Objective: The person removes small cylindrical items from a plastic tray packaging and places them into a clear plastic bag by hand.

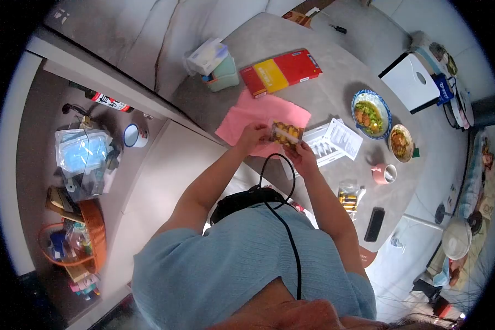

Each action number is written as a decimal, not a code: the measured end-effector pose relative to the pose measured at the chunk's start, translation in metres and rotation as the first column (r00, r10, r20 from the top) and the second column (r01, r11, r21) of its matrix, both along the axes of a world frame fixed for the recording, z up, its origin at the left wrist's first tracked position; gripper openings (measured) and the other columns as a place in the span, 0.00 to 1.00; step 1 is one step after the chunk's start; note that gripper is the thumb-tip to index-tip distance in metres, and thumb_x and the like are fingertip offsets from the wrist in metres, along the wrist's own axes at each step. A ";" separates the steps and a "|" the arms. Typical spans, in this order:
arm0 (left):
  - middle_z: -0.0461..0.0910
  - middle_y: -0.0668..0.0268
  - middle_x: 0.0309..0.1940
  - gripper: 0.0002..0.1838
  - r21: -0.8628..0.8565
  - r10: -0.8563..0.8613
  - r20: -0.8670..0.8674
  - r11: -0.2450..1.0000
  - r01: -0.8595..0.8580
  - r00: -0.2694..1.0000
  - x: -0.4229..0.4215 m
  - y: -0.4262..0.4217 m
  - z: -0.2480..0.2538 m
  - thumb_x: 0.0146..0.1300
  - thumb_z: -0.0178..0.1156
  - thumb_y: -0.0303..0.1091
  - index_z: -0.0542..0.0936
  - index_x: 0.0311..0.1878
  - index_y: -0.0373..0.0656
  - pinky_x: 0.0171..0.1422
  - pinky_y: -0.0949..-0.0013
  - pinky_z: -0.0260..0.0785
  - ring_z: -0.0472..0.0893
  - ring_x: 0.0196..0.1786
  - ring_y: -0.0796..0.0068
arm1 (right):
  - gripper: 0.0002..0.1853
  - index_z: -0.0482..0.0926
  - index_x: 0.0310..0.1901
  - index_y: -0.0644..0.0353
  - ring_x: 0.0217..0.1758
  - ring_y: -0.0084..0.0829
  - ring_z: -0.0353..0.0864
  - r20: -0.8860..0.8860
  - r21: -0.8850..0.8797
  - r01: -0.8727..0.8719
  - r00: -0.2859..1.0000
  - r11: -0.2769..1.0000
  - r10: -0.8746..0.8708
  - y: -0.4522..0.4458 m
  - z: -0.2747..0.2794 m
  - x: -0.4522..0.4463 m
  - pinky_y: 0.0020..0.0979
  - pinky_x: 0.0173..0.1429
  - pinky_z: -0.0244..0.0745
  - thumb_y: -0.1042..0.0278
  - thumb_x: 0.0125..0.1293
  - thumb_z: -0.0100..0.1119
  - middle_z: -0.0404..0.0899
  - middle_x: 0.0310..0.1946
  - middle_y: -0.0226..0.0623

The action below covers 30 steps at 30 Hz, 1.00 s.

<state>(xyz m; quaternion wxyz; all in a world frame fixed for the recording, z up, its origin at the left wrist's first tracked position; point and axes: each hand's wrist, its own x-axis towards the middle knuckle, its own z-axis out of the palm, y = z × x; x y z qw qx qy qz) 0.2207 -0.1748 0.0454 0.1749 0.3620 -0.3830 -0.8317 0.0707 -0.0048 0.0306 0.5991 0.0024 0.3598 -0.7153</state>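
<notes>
A small clear pack with yellow and dark pieces inside (286, 133) is held between my two hands above the table. My left hand (253, 137) grips its left end, over a pink cloth (239, 118). At its lower right end, my right hand (302, 158) pinches the corner. Just right of the pack lie a white tray (320, 147) and a printed sheet (344, 138). A similar pack with yellow pieces (348, 200) rests on the table beyond my right forearm.
The grey table (324, 82) holds a red and yellow packet (280, 71), a green box (223, 76), a blue-rimmed bowl (372, 114), a smaller bowl (401, 144), a pink cup (383, 174) and a black object (374, 224). A black cable crosses my chest.
</notes>
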 end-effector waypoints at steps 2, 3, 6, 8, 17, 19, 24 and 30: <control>0.79 0.58 0.39 0.12 -0.043 -0.071 -0.038 0.997 0.070 0.997 0.001 0.002 0.006 0.64 0.55 0.28 0.75 0.48 0.32 0.44 0.66 0.79 0.83 0.39 0.67 | 0.15 0.65 0.58 0.65 0.54 0.42 0.78 -0.013 0.004 0.001 1.000 1.000 -0.001 -0.001 0.003 0.002 0.41 0.57 0.77 0.72 0.72 0.44 0.74 0.52 0.48; 0.79 0.58 0.39 0.12 -0.044 -0.076 -0.039 0.996 0.075 0.996 0.001 0.001 0.009 0.64 0.55 0.28 0.75 0.48 0.32 0.44 0.66 0.79 0.83 0.39 0.67 | 0.15 0.65 0.58 0.65 0.54 0.43 0.78 -0.026 0.010 -0.003 1.000 1.000 0.003 -0.001 0.004 0.001 0.41 0.58 0.77 0.73 0.71 0.44 0.74 0.53 0.49; 0.79 0.56 0.40 0.13 -0.052 -0.186 0.114 0.980 0.193 0.976 0.004 -0.006 0.014 0.64 0.56 0.29 0.76 0.47 0.30 0.45 0.66 0.79 0.83 0.41 0.66 | 0.16 0.64 0.58 0.65 0.54 0.43 0.79 -0.021 0.006 -0.016 1.000 1.000 0.016 -0.002 0.001 0.000 0.41 0.58 0.77 0.72 0.72 0.44 0.73 0.53 0.50; 0.79 0.55 0.42 0.15 0.029 -0.255 0.004 0.967 0.255 0.967 0.006 -0.013 0.001 0.65 0.56 0.31 0.75 0.50 0.30 0.47 0.66 0.80 0.83 0.42 0.64 | 0.16 0.64 0.58 0.65 0.53 0.42 0.79 -0.034 0.053 -0.032 0.999 0.998 0.034 -0.006 -0.002 0.000 0.41 0.57 0.78 0.71 0.72 0.45 0.74 0.52 0.50; 0.78 0.50 0.49 0.19 0.516 -0.029 -0.132 0.851 0.093 0.991 0.013 -0.020 -0.026 0.68 0.51 0.32 0.69 0.57 0.28 0.59 0.59 0.76 0.81 0.49 0.59 | 0.18 0.64 0.59 0.67 0.47 0.40 0.82 -0.158 0.180 -0.094 0.980 0.979 0.124 -0.041 -0.014 0.004 0.39 0.53 0.80 0.69 0.72 0.45 0.75 0.49 0.48; 0.77 0.49 0.50 0.20 0.456 -0.051 -0.181 0.880 0.129 0.982 0.019 -0.018 -0.016 0.68 0.51 0.32 0.69 0.57 0.27 0.59 0.59 0.76 0.81 0.50 0.58 | 0.18 0.64 0.60 0.67 0.47 0.40 0.82 -0.163 0.197 -0.110 0.976 0.974 0.144 -0.046 -0.014 0.004 0.38 0.52 0.80 0.70 0.72 0.45 0.75 0.50 0.47; 0.76 0.48 0.52 0.19 0.316 -0.114 -0.119 0.937 0.147 0.986 0.035 -0.023 -0.009 0.67 0.52 0.31 0.69 0.57 0.27 0.58 0.59 0.76 0.81 0.50 0.58 | 0.16 0.67 0.56 0.69 0.46 0.39 0.82 -0.262 0.181 -0.244 0.922 0.953 0.286 -0.057 -0.020 0.000 0.37 0.50 0.81 0.72 0.71 0.43 0.76 0.48 0.47; 0.74 0.48 0.54 0.25 0.249 -0.037 -0.122 0.966 0.067 0.992 0.032 -0.034 -0.063 0.62 0.58 0.31 0.68 0.58 0.26 0.59 0.59 0.75 0.79 0.53 0.56 | 0.15 0.69 0.55 0.70 0.42 0.37 0.84 -0.412 0.348 -0.202 0.844 0.915 0.343 -0.085 -0.054 -0.012 0.33 0.44 0.83 0.73 0.70 0.45 0.78 0.45 0.46</control>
